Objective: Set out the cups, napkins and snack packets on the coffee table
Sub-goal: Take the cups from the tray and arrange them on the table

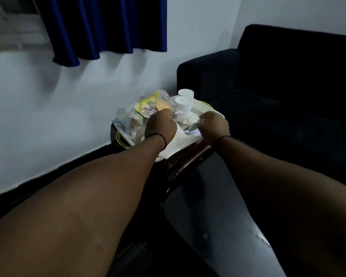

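Observation:
A white tray (206, 107) rests on a small dark side table by the wall. On it lie a clear plastic bag of snack packets (142, 110), two white cups (185, 101) and crumpled white napkins (190, 119). My left hand (161, 126) is closed on the bag of snack packets at its near side. My right hand (214, 126) grips the tray's right edge, fingers curled over the rim. Both wrists wear a thin black band. What lies under my hands is hidden.
A dark sofa (278, 86) stands right of the tray. A dark glossy coffee table (218, 206) with a wooden edge (188, 158) lies below my arms. A blue curtain (108, 27) hangs over the white wall behind.

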